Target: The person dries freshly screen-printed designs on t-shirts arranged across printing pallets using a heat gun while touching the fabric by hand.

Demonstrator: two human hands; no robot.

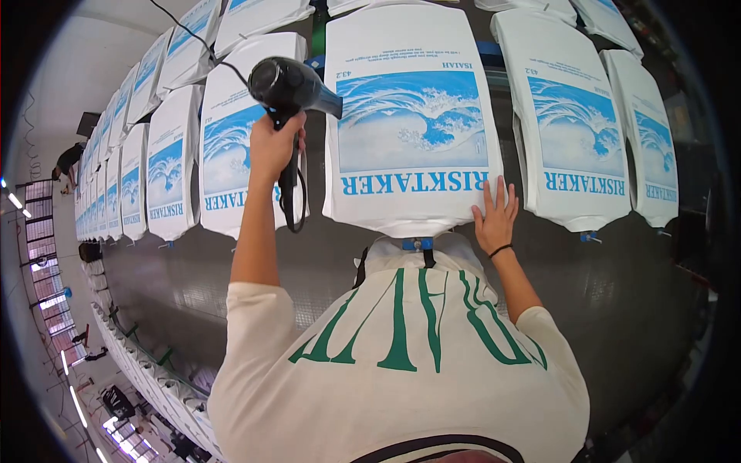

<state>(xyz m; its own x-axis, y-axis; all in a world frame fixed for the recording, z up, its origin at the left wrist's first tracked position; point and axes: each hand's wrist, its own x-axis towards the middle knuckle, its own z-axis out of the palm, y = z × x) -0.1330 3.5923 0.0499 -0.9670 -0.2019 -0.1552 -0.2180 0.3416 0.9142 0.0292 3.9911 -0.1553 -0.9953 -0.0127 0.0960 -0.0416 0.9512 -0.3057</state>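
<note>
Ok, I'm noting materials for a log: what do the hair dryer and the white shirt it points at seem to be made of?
The hair dryer looks like glossy dark plastic, from bright reflections on its body; its nozzle could be plastic or metal. The white shirt looks like matte fabric, perhaps cotton: it shows no shine and gathers into folds at its lower edge.

A left hand (274,150) holds a black hair dryer (289,86), nozzle over a white RISKTAKER wave-print shirt (386,212). The right hand (496,216), fingers spread, touches the shirt's edge.

dryer (284,85): plstc, smooth, glossy | tee (394,210): cloth, matt, pulled approx. smooth
</note>
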